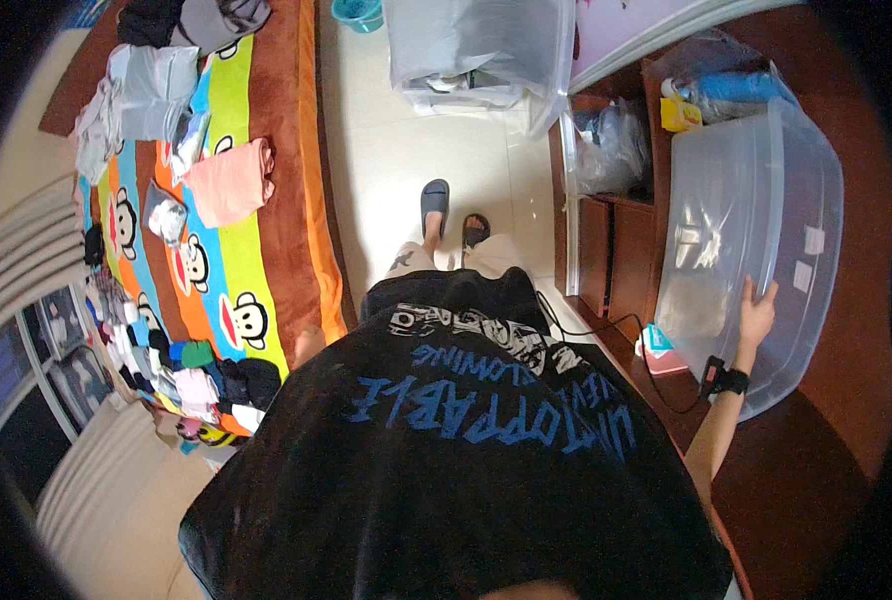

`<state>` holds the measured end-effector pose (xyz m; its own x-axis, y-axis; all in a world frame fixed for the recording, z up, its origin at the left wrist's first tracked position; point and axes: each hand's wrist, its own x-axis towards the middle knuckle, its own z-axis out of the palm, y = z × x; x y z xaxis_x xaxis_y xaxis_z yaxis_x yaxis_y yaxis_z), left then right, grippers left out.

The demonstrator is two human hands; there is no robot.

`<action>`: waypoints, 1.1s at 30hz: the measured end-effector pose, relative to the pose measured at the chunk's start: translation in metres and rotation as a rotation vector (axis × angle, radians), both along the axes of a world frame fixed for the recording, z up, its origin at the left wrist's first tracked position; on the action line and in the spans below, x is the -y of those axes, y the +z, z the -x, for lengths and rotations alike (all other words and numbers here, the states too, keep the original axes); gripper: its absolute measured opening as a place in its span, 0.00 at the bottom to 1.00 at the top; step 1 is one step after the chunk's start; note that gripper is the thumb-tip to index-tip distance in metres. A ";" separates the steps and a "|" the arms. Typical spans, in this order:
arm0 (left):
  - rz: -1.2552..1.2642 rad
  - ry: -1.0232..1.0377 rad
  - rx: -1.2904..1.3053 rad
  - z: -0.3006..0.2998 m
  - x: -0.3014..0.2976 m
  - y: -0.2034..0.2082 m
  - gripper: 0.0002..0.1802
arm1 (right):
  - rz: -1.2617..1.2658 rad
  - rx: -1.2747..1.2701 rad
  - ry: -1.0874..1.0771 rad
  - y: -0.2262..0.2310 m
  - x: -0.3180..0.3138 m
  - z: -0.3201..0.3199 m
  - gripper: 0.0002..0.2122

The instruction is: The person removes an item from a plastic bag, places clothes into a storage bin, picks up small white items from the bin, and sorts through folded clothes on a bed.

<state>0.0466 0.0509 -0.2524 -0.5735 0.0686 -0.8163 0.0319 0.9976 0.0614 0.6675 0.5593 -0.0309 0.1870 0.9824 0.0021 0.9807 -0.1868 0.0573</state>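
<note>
At the right, a large clear plastic storage box [721, 190] rests against the dark red-brown wood furniture. My right hand [758, 315] grips its near rim, fingers curled over the edge. A dark band with a small device [728, 378] is on my right wrist. Only a small part of my left hand [309, 342] shows past my black shirt, beside the edge of the bed. Its fingers are hidden, so what it holds, if anything, cannot be seen.
A bed with a striped monkey-print blanket [191, 265] fills the left, bearing folded pink cloth [234, 185] and several clothes. A translucent covered bin [476, 50] and a teal basin [358, 12] stand ahead. A black cable [591, 333] runs near the cabinet [611, 250].
</note>
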 end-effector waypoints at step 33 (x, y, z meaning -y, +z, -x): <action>-0.249 0.442 0.162 -0.162 -0.029 -0.017 0.18 | -0.630 -0.072 0.462 -0.039 -0.008 0.031 0.14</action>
